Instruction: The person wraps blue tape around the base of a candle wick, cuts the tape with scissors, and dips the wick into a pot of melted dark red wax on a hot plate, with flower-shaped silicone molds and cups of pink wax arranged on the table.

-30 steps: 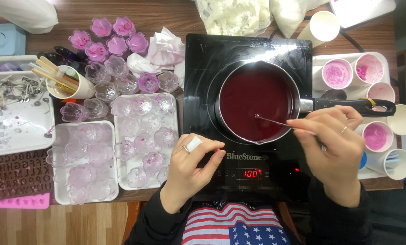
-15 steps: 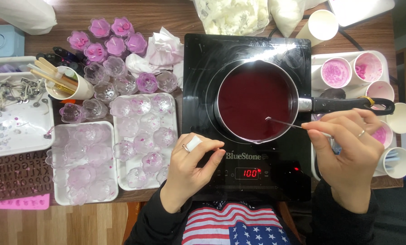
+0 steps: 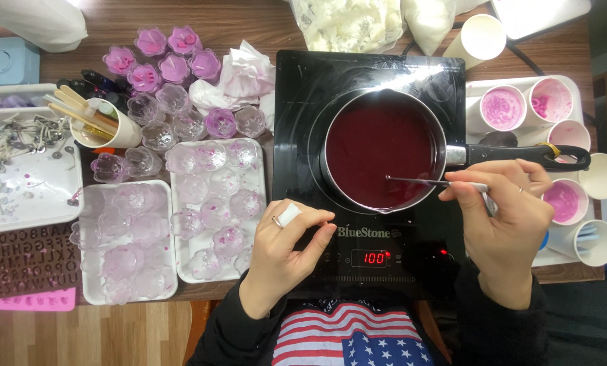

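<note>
While the right hand (image 3: 503, 227) pinches a thin metal stirring rod (image 3: 429, 181) between thumb and fingers, the rod's far tip dips into the dark red liquid in a small saucepan (image 3: 383, 150), near the middle of the pool. Its black handle (image 3: 527, 156) juts out to the right, just above that hand's knuckles. The left hand (image 3: 286, 254) grips nothing: its fingers are loosely curled, fingertips resting at the front edge of the black induction cooktop (image 3: 297, 122), beside a lit red display (image 3: 373, 257). One finger wears a white wrap. The cooktop sits on a brown wooden table (image 3: 249, 24). To its left, two white trays (image 3: 176, 234) hold clear flower-shaped moulds, with more pink and purple flower pieces (image 3: 161, 57) crowded behind them. A paper cup of wooden sticks (image 3: 103, 125) stands near a tray of small metal bits (image 3: 18, 169). To the right of the saucepan, several paper cups (image 3: 503, 108) stained pink stand together. Bags of white flakes (image 3: 347, 20) lie at the table's far edge, and pale wooden flooring (image 3: 80, 339) shows below.
</note>
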